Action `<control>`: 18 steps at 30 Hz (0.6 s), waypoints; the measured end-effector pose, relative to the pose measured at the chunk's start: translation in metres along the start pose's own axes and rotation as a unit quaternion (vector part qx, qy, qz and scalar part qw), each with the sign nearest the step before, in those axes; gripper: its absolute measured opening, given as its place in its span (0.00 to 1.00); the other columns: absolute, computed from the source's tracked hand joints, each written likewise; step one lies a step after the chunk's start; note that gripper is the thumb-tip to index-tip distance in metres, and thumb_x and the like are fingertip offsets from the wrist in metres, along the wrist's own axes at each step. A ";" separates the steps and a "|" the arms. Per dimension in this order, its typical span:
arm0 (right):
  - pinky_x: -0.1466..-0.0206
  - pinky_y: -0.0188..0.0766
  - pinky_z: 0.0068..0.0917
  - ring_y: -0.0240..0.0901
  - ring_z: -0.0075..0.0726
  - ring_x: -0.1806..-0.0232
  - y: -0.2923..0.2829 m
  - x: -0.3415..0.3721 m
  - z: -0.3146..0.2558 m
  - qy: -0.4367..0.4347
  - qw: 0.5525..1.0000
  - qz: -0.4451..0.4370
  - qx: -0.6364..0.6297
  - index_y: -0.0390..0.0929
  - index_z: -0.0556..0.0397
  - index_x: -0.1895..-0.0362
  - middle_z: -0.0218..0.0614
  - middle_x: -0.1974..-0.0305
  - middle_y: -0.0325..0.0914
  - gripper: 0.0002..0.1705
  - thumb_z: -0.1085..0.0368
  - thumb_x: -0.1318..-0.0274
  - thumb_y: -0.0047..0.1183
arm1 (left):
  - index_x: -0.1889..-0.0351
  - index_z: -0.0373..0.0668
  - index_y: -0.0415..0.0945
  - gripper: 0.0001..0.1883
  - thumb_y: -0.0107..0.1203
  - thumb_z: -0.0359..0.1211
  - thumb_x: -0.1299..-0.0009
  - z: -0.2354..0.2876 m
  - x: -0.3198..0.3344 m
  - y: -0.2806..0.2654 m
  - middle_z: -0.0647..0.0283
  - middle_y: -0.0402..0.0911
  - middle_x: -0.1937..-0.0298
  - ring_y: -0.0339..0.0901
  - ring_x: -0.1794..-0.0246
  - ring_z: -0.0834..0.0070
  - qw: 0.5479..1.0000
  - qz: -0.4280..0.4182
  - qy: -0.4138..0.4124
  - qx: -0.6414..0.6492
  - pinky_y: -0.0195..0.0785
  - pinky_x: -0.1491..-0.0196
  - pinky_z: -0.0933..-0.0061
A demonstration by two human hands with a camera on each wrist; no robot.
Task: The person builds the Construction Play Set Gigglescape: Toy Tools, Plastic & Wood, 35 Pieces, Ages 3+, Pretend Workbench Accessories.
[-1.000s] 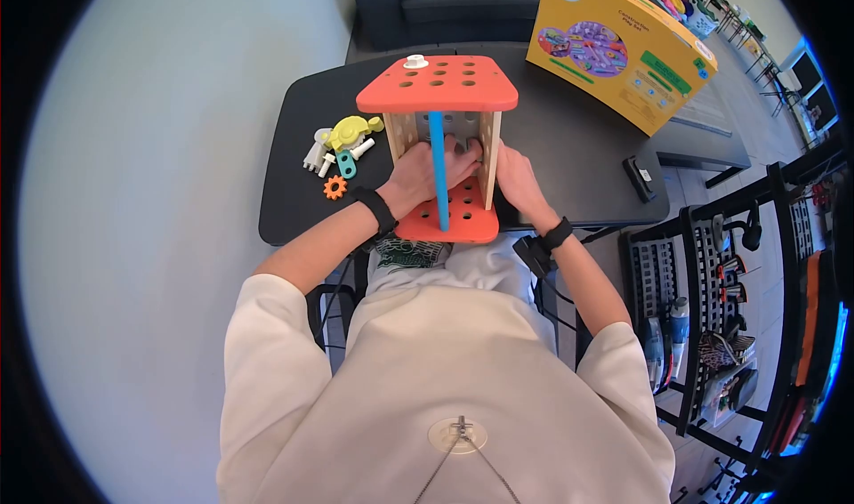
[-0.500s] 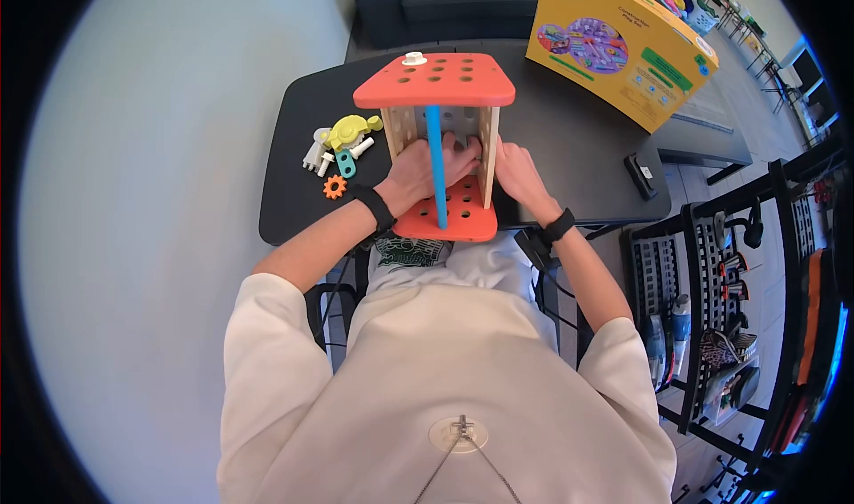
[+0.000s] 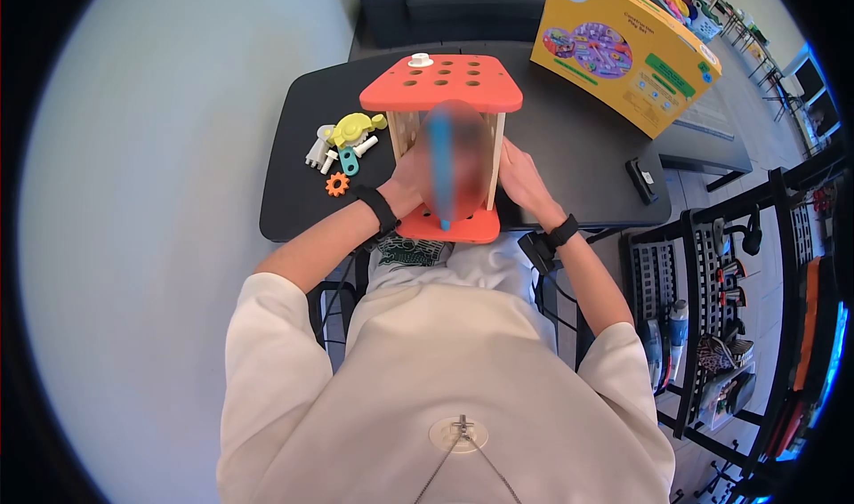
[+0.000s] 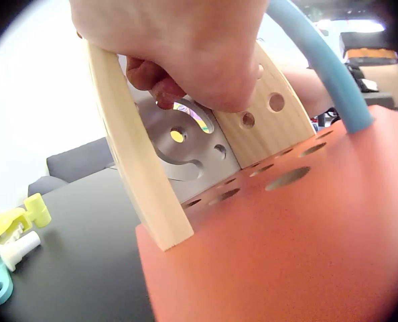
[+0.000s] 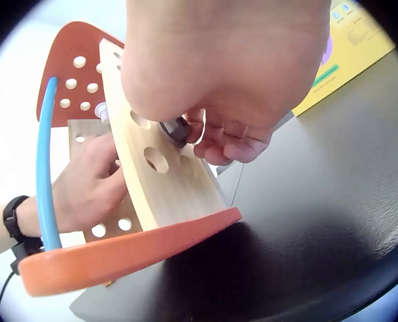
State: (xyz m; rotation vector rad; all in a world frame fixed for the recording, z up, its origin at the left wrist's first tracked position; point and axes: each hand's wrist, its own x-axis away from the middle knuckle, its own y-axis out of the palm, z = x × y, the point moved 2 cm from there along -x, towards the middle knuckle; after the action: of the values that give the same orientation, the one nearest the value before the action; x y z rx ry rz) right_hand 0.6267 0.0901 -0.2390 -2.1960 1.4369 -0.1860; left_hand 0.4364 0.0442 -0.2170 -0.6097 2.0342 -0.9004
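Observation:
A toy box has a red top panel point(image 3: 442, 86), a red bottom panel point(image 3: 463, 230), wooden side panels and a blue rod point(image 4: 326, 64) across its open front. Inside it is my left hand point(image 3: 409, 177), fingers bent against the inner face of the right wooden panel point(image 5: 142, 168); whatever its fingertips touch is hidden. Outside that panel, my right hand point(image 5: 226, 74) pinches a dark grey faceted piece point(image 5: 175, 131) at one of the holes, its other fingers curled. A grey slotted panel point(image 4: 206, 151) forms the back. A white bolt head point(image 3: 420, 60) sits in the top.
Left of the box on the black table point(image 3: 302, 210) lie yellow, grey and white toy parts, a teal link point(image 3: 349, 161) and an orange gear point(image 3: 336, 184). A yellow carton point(image 3: 623, 50) stands at the back right, and a black object point(image 3: 639, 180) lies near the right edge.
The box appears shifted very slightly in the head view. A blurred patch now covers part of its front and my left fingers. Both hands keep about the same places.

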 end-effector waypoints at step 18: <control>0.26 0.65 0.54 0.68 0.51 0.26 -0.035 0.005 0.003 0.039 0.965 -0.185 -0.184 0.58 0.53 0.22 0.48 0.23 0.65 0.37 0.44 0.21 0.46 | 0.45 0.54 0.79 0.18 0.59 0.53 0.23 -0.001 0.000 -0.007 0.64 0.78 0.65 0.79 0.80 0.73 1.000 -0.014 0.011 0.025 0.74 0.72 0.73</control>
State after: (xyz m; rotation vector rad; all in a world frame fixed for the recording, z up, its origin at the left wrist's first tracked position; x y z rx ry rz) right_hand 0.6584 0.0979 -0.2257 -2.7837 1.1572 -0.1421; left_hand 0.4367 0.0407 -0.2115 -0.6050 2.0212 -0.9760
